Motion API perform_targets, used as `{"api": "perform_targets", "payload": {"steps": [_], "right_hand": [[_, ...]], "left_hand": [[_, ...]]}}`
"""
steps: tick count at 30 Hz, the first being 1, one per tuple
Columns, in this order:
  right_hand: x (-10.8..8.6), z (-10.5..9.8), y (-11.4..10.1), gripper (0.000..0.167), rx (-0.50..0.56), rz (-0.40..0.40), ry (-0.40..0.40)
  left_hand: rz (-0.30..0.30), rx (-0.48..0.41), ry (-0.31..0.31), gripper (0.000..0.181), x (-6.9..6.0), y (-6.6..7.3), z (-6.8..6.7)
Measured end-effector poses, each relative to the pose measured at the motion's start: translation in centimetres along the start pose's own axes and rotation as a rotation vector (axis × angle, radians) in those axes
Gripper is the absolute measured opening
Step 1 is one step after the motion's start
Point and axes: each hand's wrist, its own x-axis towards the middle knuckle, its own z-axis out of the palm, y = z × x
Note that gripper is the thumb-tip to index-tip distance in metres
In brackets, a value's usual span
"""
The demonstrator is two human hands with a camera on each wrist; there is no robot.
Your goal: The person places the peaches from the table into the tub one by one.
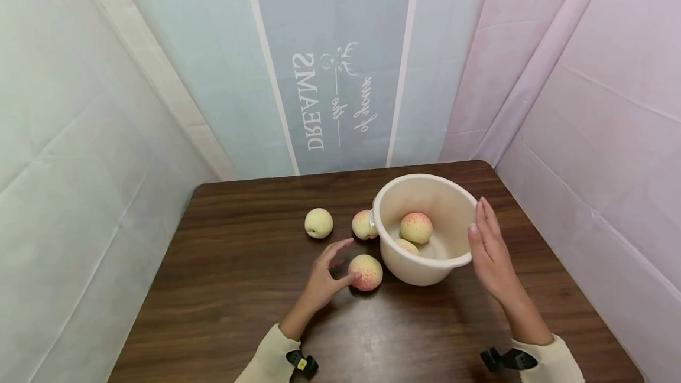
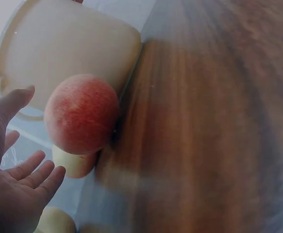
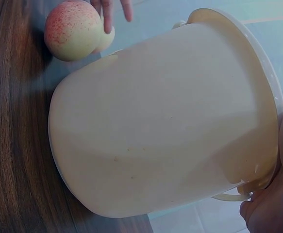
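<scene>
My left hand [image 1: 322, 280] is beside a red-speckled peach [image 1: 365, 272], thumb and fingers spread apart. In the left wrist view that hand shows a gap to the peach, with nothing held. My right hand [image 1: 492, 256] rests with straight fingers against the right side of the cream bucket [image 1: 420, 272], at its rim. Inside the bucket lie a peach [image 1: 417, 227] and a second peach [image 1: 407, 246], partly hidden by the bucket wall. Outside, another peach [image 1: 364, 224] sits close to the bucket's left side, and a pale peach [image 1: 318, 223] lies farther left.
All of this stands on a dark wooden table [image 1: 239, 265]. A printed cloth [image 1: 340, 16] hangs behind it, and pale cloth walls rise on the left and right. A handle [image 3: 231, 197] is fixed to the bucket. Each wrist wears a black strap.
</scene>
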Motion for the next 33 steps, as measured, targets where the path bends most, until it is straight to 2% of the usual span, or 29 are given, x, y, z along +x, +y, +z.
{"api": "perform_targets", "payload": {"steps": [6,11,17,18,20,24,33], "right_hand": [[0.1,0.0,0.0,0.057,0.003,-0.004,-0.005],[0.1,0.0,0.0,0.057,-0.006,0.0,-0.003],[0.2,-0.1,0.0,0.056,-0.002,-0.003,-0.008],[0.2,-0.1,0.0,0.056,0.0,-0.003,-0.01],[0.2,-0.1,0.0,0.056,0.003,-0.006,-0.013],[0.3,-0.2,-0.1,0.056,0.0,-0.009,-0.012],[0.2,-0.2,-0.2,0.057,-0.006,-0.012,-0.01]], "left_hand": [[-0.014,-0.024,-0.015,0.07,-0.4,-1.0,0.5],[-0.049,-0.041,-0.017,0.072,-0.6,-1.1,0.9],[-0.125,-0.045,-0.06,0.071,-0.6,1.7,0.9],[-0.138,-0.039,-0.064,0.071,-0.6,1.8,1.0],[-0.145,-0.034,-0.06,0.072,-0.6,1.2,1.3],[-0.164,-0.028,-0.058,0.075,-0.8,-0.8,1.8],[-0.193,-0.05,-0.079,0.074,-0.9,-1.3,2.0]]}}
